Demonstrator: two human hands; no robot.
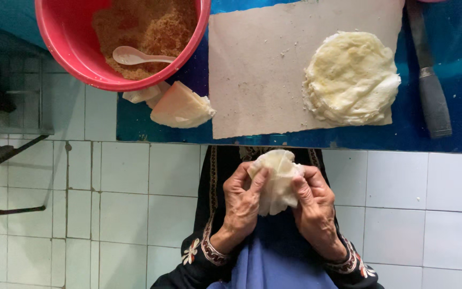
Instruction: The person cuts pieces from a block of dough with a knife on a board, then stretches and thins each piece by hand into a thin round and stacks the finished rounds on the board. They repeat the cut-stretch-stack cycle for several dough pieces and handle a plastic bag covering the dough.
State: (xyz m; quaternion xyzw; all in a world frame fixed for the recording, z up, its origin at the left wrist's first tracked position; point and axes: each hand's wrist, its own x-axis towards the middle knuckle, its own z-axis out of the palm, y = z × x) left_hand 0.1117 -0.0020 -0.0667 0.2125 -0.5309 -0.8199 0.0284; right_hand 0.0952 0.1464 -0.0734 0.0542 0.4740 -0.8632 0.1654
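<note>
Both my hands hold one thin, pale sheet of dough [277, 181] in front of my lap, below the blue board's near edge. My left hand [243, 199] pinches its left side with thumb and fingers. My right hand [315, 204] grips the right side. The sheet is crumpled and folded between them. On the board, a stack of round pale sheets [352, 78] lies on a beige paper [258, 75]. A red bowl [68, 43] of brown crumbly filling with a white spoon [135, 55] sits at the upper left.
Folded triangular pastries [180, 108] lie beside the bowl on the blue board [455, 134]. A knife with a dark handle [433, 101] lies along the board's right side. White floor tiles [135, 203] surround my lap; a dark metal frame [6, 155] stands at the left.
</note>
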